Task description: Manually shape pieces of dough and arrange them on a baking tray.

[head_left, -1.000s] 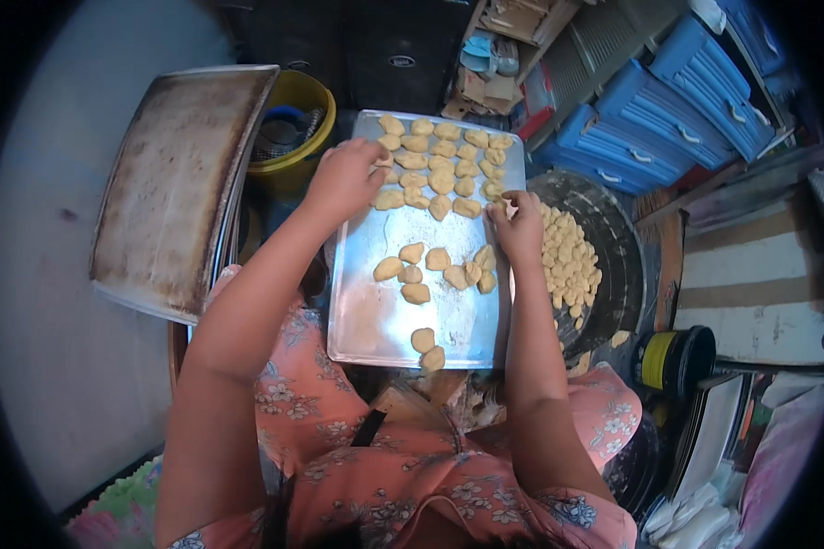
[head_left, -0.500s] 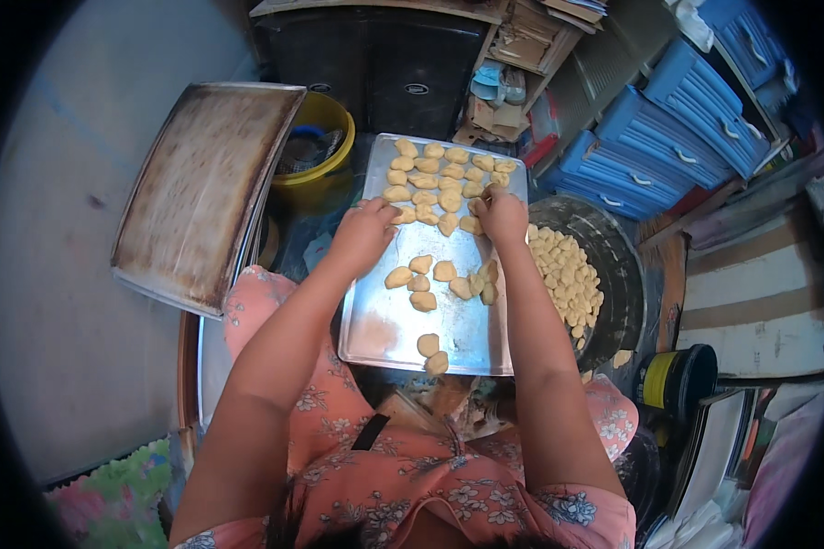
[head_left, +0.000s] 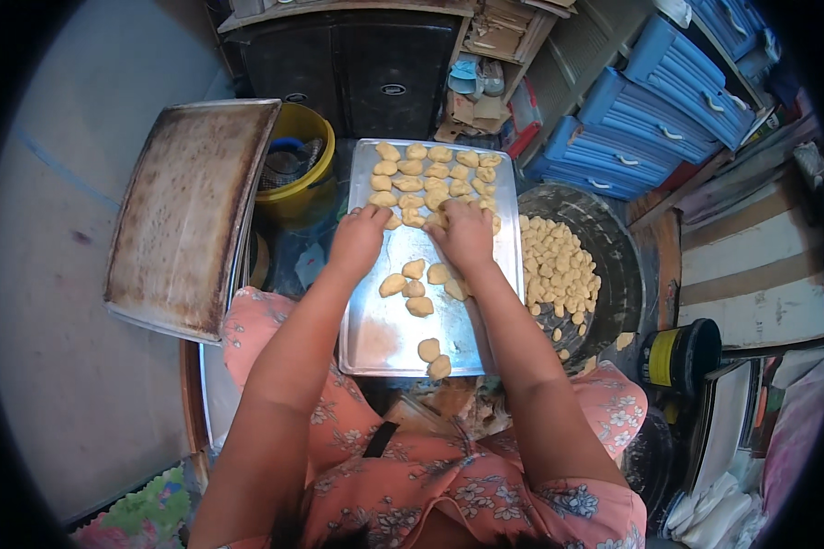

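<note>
A silvery baking tray (head_left: 366, 316) lies before me with rows of pale yellow dough pieces (head_left: 410, 167) across its far half. At the left end of the nearest row, my left hand (head_left: 359, 240) has its fingers curled onto a dough piece (head_left: 394, 222). My right hand (head_left: 465, 240) is closed over a dough piece (head_left: 438, 220) farther right in that row; its fingertips are partly hidden. Loose dough lumps (head_left: 419, 306) lie mid-tray, some covered by my right forearm. Two more pieces (head_left: 429, 349) rest by the near edge.
Right of the tray, a wide dark basin (head_left: 621, 265) holds a heap of small dough lumps (head_left: 558, 265). Browned trays (head_left: 188, 215) lean at the left beside a yellow bucket (head_left: 325, 188). Blue drawers (head_left: 645, 128) stand far right, a black tub (head_left: 696, 357) nearer.
My right hand has moved left along the nearest row, from its right end toward the middle. My left hand stays at the row's left end.
</note>
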`<action>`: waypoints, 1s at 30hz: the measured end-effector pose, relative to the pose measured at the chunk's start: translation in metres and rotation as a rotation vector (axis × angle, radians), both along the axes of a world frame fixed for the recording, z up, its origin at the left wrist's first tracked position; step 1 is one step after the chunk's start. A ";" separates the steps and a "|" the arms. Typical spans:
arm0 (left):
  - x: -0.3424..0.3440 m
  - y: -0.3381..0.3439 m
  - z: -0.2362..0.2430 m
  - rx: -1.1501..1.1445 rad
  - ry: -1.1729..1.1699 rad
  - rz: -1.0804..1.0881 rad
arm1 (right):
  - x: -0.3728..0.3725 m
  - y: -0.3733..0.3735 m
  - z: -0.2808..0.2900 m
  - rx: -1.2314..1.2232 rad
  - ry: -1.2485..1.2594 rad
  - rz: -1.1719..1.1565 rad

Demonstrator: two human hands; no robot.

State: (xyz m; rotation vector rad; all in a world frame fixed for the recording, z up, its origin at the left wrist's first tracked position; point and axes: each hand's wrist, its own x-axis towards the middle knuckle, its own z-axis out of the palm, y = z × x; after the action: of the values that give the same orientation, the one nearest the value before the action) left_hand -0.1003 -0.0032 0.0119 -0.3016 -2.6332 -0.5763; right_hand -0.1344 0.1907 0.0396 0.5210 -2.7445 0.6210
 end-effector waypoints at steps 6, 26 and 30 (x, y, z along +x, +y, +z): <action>0.003 0.007 0.025 -0.037 -0.010 -0.004 | 0.005 0.042 0.019 -0.259 -0.038 -0.101; 0.016 0.006 0.026 0.006 -0.220 -0.069 | 0.036 0.005 -0.011 -0.059 -0.174 0.000; 0.014 0.014 0.018 -0.075 -0.196 -0.192 | 0.048 0.021 0.003 -0.020 -0.106 0.000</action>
State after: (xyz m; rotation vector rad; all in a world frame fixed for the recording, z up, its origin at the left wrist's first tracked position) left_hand -0.0859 0.0109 0.0296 -0.5519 -2.8391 -0.5970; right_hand -0.0863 0.2118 0.0427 0.4973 -2.8337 0.6945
